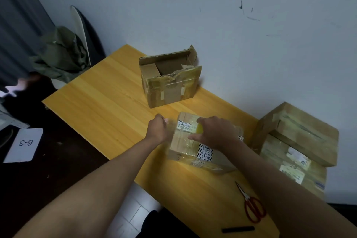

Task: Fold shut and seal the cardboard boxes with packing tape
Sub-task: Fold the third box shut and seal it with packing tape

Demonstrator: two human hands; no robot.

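A yellow wooden surface [108,102] stands against a scuffed pale wall [231,15], above a dark floor. At its far side sits an open box [170,79], flaps raised and torn, old tape on its front. At the right edge, two larger closed boxes [295,141] are stacked, the upper one tilted. Red-handled scissors [251,205] and a dark pen [238,229] lie near the front edge. A paper sheet marked "6-3" [24,145] lies on the floor to the left; a green cloth [61,54] hangs over a chair there.

The small box [204,145] lies closed at mid-surface, between the open box and the scissors, its long axis running from near left to far right, top face upward. The left hand [157,128] is curled at the box's far left corner, pinching a clear strip of tape [173,127]. The right hand [214,133] rests on the box top, its grip around a yellow tape roll [200,128], mostly hidden.
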